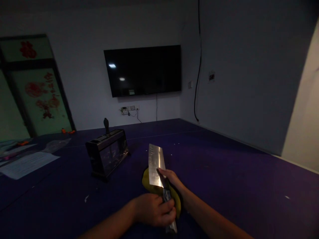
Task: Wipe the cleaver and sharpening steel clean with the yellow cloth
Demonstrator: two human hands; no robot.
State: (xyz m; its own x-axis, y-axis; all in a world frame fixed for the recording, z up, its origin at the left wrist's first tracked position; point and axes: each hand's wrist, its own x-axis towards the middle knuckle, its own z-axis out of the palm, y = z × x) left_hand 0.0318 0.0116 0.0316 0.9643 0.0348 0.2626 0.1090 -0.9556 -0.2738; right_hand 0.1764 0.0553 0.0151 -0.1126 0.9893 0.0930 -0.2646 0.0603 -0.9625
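Here over the purple worktop, the left hand is wrapped round the handle of a cleaver, the right hand at its blade (gripping or not, I can't tell). Behind the blade shows a yellow, dark-edged item; a knife block stands leftward.

1. The left hand hides the middle of the cleaver's handle.
2. The blade and both hands cover parts of the yellow item; what it is cannot be told.
3. A dark piece by the right hand is too dim to identify.
4. The bottom edge cuts off both forearms.
5. Writing on the paper sheet is illegible.
6. The left edge crops the door.
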